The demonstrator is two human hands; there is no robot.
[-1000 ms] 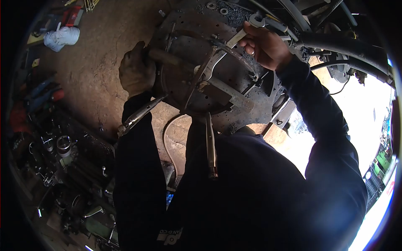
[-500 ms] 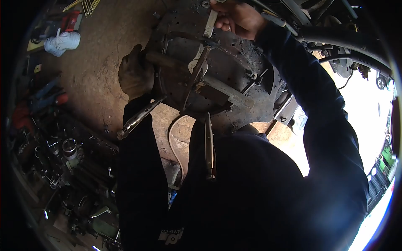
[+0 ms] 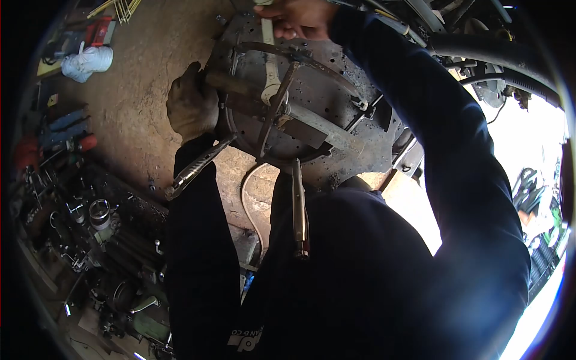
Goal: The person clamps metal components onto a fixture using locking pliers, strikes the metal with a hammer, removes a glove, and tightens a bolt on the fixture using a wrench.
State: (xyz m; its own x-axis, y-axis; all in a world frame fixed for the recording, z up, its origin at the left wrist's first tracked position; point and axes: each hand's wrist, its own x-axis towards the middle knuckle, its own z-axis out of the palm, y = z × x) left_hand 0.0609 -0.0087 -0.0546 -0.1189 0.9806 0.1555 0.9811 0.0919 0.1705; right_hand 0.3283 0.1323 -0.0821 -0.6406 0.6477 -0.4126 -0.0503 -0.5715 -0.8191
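My right hand (image 3: 300, 18) grips the upper end of a wrench (image 3: 272, 69) at the top of the view. The wrench's ring end sits at the middle of a round metal frame, partly behind a curved rib (image 3: 277, 114). My left hand (image 3: 193, 107) is closed around the left end of a thick brown bar (image 3: 231, 84) that crosses this frame; its fingertips are hidden. Beneath lies a dark steel plate (image 3: 372, 147) with small holes. Two locking pliers, the left pliers (image 3: 201, 168) and the lower pliers (image 3: 299, 210), stick out from the near edge of the frame.
Machine parts (image 3: 102, 213) crowd the lower left. A white cloth bundle (image 3: 87, 63) and a red box (image 3: 99, 31) lie at upper left. Thick dark tubes (image 3: 492, 54) run along the upper right. A thin hose (image 3: 245, 198) curves below the plate.
My right hand has moved left, swinging the wrench's upper end left about its ring end. My left hand remains at the bar's end.
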